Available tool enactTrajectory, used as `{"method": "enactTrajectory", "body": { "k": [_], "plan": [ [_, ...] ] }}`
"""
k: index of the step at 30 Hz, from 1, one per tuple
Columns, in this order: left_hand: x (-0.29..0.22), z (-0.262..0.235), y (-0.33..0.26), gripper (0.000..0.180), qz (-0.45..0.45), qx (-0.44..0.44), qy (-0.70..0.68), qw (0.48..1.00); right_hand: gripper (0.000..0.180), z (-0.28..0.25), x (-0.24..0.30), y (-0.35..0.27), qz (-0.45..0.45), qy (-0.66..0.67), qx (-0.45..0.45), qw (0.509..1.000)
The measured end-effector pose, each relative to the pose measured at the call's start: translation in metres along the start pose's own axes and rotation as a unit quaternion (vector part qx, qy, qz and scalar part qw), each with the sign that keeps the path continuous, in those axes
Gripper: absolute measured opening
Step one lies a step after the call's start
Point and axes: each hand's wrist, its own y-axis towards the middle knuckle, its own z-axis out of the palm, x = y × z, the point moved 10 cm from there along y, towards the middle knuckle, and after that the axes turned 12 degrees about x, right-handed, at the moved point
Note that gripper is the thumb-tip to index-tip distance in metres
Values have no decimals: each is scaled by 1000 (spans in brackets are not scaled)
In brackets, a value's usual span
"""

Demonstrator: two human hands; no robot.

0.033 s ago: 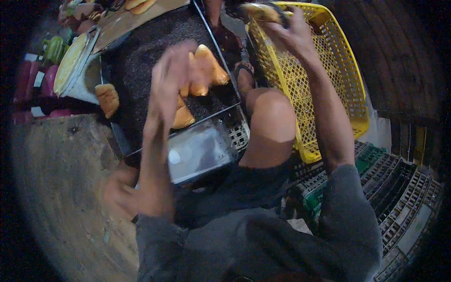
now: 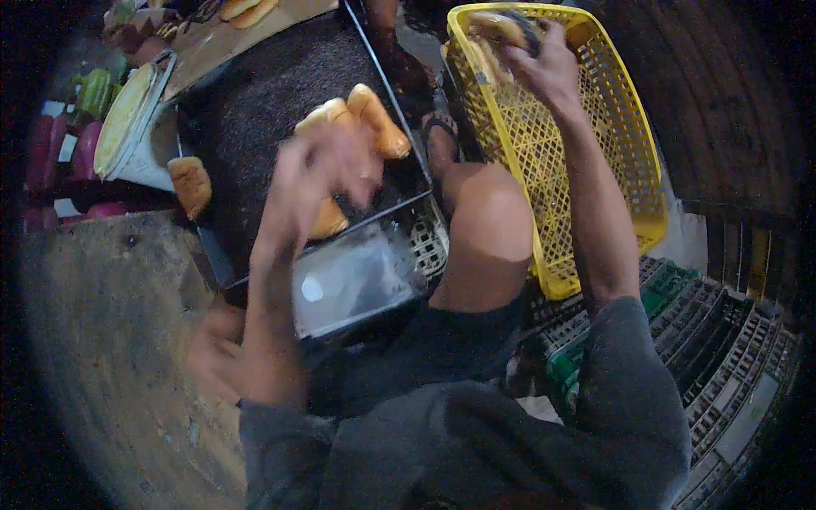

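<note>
Over the dark tray (image 2: 255, 106), my left hand (image 2: 327, 166) is smeared by motion above several golden-brown buns. One long bun (image 2: 378, 123) lies beside its fingers, a paler bun (image 2: 323, 115) shows past them, and another bun (image 2: 329, 219) is partly hidden below the hand. Whether the left fingers grip anything is not clear. My right hand (image 2: 548, 68) is closed on a bun in a shiny wrapper with a dark part (image 2: 501, 30), at the far end of the yellow plastic basket (image 2: 633, 110). Another pale piece (image 2: 493, 64) shows under it, blurred.
A browned bun (image 2: 191, 187) sits at the tray's left edge. A shiny, see-through flat package (image 2: 357, 280) lies before the tray. Left stand a pale-yellow filled container (image 2: 127, 119) and a green object (image 2: 95, 89). Stacked crates (image 2: 731, 357) are at right, a wooden board (image 2: 110, 314) at left.
My right hand has come down and slightly right, bringing the wrapped bun inside the basket's far end. My left hand has moved down a little over the buns.
</note>
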Motion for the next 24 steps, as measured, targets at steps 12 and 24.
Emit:
{"method": "enactTrajectory", "body": {
  "k": [12,24],
  "plan": [
    [147,27,-127,60,-473,151,380,780,87,92,-345,77,266,-27,149,952],
    [151,32,-139,47,-427,168,253,852,81,63,-254,58,120,73,22,990]
  ]
}}
